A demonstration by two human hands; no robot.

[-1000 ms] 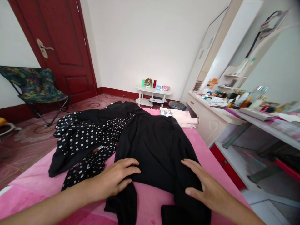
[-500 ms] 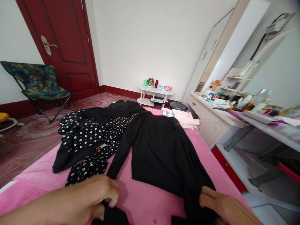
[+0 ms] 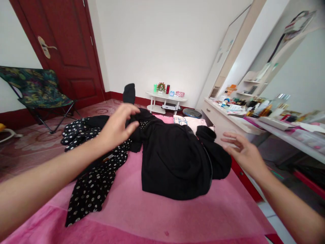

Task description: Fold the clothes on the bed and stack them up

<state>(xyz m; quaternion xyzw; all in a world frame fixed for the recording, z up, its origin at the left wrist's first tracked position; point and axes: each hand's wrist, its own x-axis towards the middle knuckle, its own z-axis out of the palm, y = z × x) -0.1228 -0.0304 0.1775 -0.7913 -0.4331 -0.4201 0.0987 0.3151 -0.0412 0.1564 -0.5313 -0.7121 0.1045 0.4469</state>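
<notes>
A black long-sleeved top (image 3: 175, 162) lies on the pink bedspread (image 3: 142, 217), its body puffed up and its sleeves flung outward. My left hand (image 3: 122, 123) hovers by the left sleeve, thumb and fingers apart; the end of that sleeve stands up in the air just beyond it. On the other side my right hand (image 3: 243, 150) is in the air with its fingers spread, beside the right sleeve, which is folded up and away from me. A black garment with white dots (image 3: 88, 189) lies to the left, partly behind my left forearm.
Folded pale pink clothing (image 3: 193, 122) sits at the bed's far end. A small white table (image 3: 166, 96) with a plant stands by the wall. To the right is a dressing table (image 3: 225, 117) crowded with bottles; a folding chair (image 3: 35, 91) is by the red door.
Both hands have let go of the black sleeve ends and moved up and away from me. The sleeves have been thrown outward and forward, and the top's lower edge has billowed.
</notes>
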